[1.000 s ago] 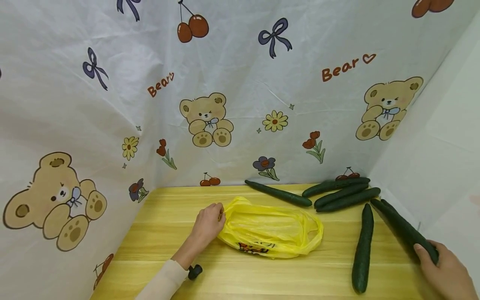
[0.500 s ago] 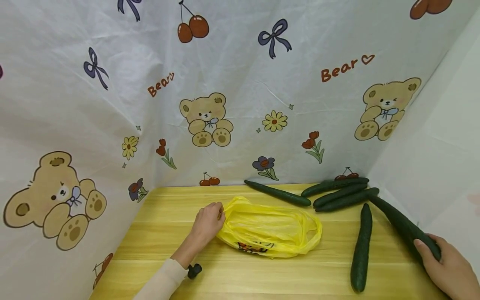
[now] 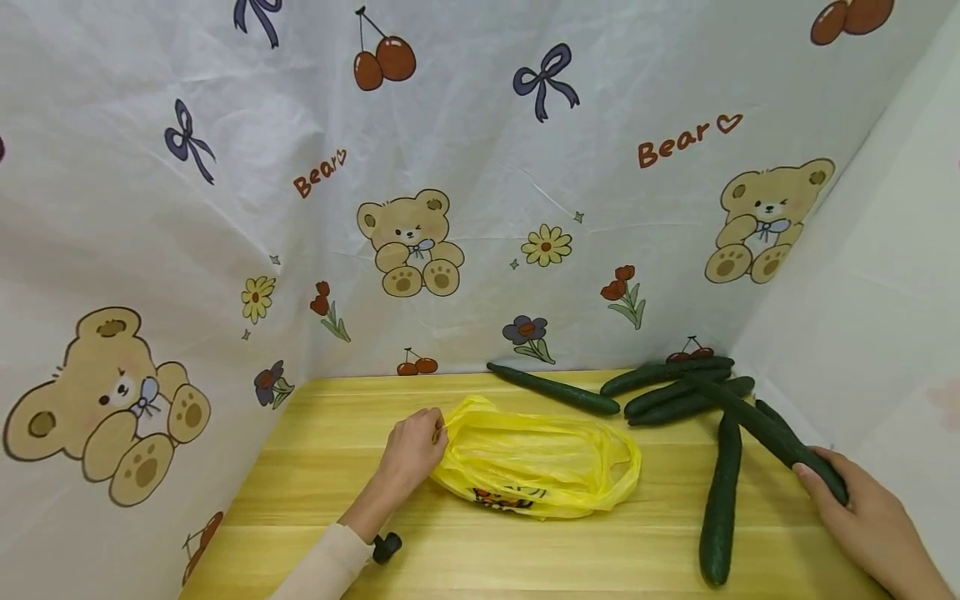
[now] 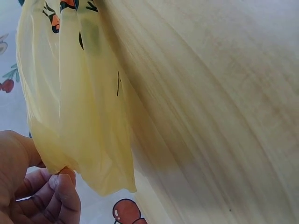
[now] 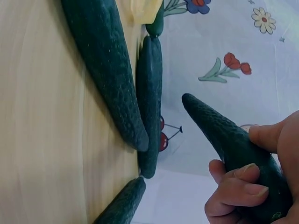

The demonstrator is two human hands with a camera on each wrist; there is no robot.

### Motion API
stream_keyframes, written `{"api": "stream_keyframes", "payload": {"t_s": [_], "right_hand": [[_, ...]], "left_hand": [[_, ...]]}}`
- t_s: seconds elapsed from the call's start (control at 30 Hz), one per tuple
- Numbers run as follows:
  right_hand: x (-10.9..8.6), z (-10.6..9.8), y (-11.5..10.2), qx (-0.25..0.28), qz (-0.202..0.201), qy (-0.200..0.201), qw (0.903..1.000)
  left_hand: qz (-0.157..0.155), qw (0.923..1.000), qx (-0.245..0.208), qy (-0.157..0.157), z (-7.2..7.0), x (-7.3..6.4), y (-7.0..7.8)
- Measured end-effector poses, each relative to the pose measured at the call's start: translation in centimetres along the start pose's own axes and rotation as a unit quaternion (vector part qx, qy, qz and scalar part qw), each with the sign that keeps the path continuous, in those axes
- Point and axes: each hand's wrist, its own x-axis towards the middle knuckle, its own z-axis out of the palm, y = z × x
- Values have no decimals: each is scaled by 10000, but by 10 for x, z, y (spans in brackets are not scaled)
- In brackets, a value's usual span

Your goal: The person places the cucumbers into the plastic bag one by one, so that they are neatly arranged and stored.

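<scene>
Closed in along the far edge of the yellow wood-grain table (image 3: pixel 555 558) by white cloth (image 3: pixel 465 142), creased and printed with winking brown bears (image 3: pixel 410 246), dark bows (image 3: pixel 543 80), red cherries (image 3: pixel 395 58), flowers (image 3: pixel 546 245) and red "Bear" lettering (image 3: pixel 672 146). Turned at the far left corner and carried down the left edge in the same print. Bounded on the right by a plainer white wall (image 3: pixel 888 283) with a faint pink patch (image 3: pixel 945 393). Softly lit, with a sheen above the far left corner.
</scene>
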Motion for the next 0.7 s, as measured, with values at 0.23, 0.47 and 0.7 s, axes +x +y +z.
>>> {"api": "stream_keyframes", "payload": {"t_s": [0.23,0.47,0.7], "right_hand": [[2,-1,-15,69,-82,-395,9992],[7,0,-30,273,-146,-670,9973],[10,7,-42,460,-420,-662,9959]], "left_hand": [[46,10000,47,52,-1,1,1],[60,9999,84,55,-1,4,2],[67,9999,90,65,-1,5,1]]}}
